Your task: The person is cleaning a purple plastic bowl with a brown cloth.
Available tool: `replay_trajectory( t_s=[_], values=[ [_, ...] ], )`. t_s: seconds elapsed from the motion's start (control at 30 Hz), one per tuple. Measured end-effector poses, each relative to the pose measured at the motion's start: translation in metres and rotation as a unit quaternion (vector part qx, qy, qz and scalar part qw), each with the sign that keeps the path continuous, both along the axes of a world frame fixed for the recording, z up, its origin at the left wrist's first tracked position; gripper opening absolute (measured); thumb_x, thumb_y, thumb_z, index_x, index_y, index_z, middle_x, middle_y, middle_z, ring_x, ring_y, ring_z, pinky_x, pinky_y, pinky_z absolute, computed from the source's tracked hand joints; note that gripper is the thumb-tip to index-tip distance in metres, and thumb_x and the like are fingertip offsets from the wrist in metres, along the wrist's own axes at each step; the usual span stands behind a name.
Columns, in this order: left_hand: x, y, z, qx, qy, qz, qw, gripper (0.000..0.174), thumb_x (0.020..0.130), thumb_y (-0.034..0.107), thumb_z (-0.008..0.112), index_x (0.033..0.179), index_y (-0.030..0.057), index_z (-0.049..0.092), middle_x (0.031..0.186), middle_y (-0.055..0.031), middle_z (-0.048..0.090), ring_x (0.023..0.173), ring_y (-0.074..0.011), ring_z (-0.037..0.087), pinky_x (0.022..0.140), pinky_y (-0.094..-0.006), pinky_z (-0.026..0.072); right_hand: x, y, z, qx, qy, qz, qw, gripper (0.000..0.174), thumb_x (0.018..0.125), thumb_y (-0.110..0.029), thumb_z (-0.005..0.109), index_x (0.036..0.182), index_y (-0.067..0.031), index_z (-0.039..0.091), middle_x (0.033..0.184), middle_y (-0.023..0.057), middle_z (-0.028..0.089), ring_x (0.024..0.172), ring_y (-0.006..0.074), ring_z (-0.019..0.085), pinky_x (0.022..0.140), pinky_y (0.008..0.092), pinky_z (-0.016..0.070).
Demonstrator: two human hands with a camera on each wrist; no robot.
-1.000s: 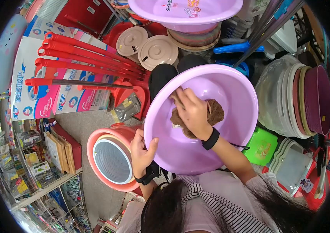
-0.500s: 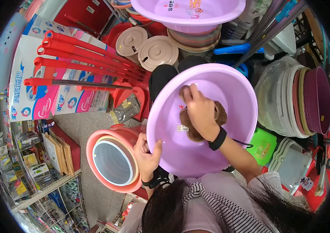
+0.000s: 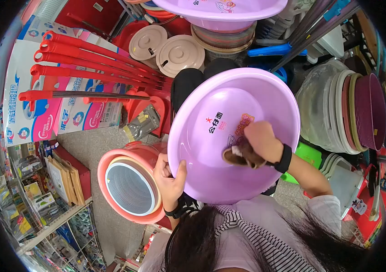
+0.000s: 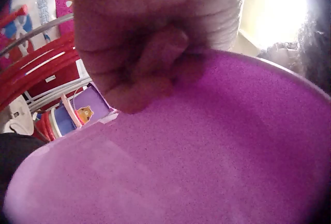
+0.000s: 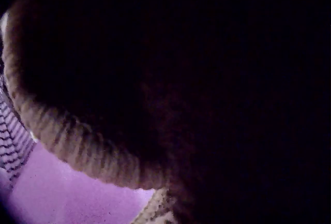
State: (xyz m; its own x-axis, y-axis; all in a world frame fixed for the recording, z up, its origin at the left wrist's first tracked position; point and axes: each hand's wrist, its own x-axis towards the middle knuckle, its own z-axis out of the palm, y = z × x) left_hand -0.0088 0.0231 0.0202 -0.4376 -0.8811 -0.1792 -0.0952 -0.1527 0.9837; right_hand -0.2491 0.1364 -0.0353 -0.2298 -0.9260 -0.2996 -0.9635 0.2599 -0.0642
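Observation:
A purple plastic basin (image 3: 204,170) is tilted toward the person, its printed inner bottom showing. At its left rim the left hand (image 3: 169,181) grips the edge, thumb on the inside; the left wrist view shows the curled fingers against the purple wall. Inside the basin, on the lower right, the right hand (image 3: 264,141) grips a crumpled brown cloth (image 3: 237,158) with a small white label, pressed close to the surface. A ribbed edge of the brown cloth (image 5: 77,151) fills part of the right wrist view, most of which is dark.
Left of the basin stands a coral bucket (image 3: 103,186) with a grey mesh basket (image 3: 130,188) inside. Red-handled poles (image 3: 88,77) lean by printed boxes. Beige lidded buckets (image 3: 180,54) and another purple basin (image 3: 229,13) are ahead; stacked basins (image 3: 333,113) stand at right.
The right hand with the brown cloth has moved right and toward the person across the basin, uncovering the printed logo. The left hand stays at the rim.

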Motion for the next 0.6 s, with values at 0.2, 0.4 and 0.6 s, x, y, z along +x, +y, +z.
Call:
replay_trajectory(
  t_s=[0.2,0.4,0.6],
  values=[
    [0.004,0.002,-0.005,-0.012,0.003,0.008,1.000,0.016,0.088,-0.001,0.064,0.092,0.0021,0.049,0.073,0.0003,0.060,0.060,-0.0010,0.053,0.053,-0.0168,0.0405,0.058,0.000,-0.016,-0.040,-0.234,0.173,0.956,0.004,0.070,-0.010,0.062,0.073,-0.0069,0.062,0.071,0.0128,0.062,0.066,0.0335,0.064,0.060,0.0422,0.0506],
    [0.005,-0.002,-0.004,-0.009,-0.007,0.005,1.000,0.015,0.089,0.000,0.064,0.092,0.0029,0.049,0.074,0.0010,0.059,0.060,-0.0005,0.051,0.053,-0.0167,0.0392,0.065,-0.035,0.009,-0.126,-0.381,0.073,0.913,0.008,0.076,-0.010,0.065,0.081,-0.0043,0.063,0.079,0.0122,0.057,0.078,0.0325,0.064,0.063,0.0428,0.0504],
    [0.006,-0.005,-0.013,-0.010,-0.027,0.011,1.000,0.015,0.090,0.001,0.063,0.090,0.0038,0.048,0.073,0.0021,0.057,0.061,-0.0002,0.049,0.054,-0.0171,0.0380,0.014,-0.046,0.059,-0.502,-0.270,-0.170,0.804,0.026,0.072,0.001,0.069,0.098,-0.0023,0.069,0.086,0.0123,0.060,0.072,0.0274,0.062,0.065,0.0355,0.0515]
  ],
)
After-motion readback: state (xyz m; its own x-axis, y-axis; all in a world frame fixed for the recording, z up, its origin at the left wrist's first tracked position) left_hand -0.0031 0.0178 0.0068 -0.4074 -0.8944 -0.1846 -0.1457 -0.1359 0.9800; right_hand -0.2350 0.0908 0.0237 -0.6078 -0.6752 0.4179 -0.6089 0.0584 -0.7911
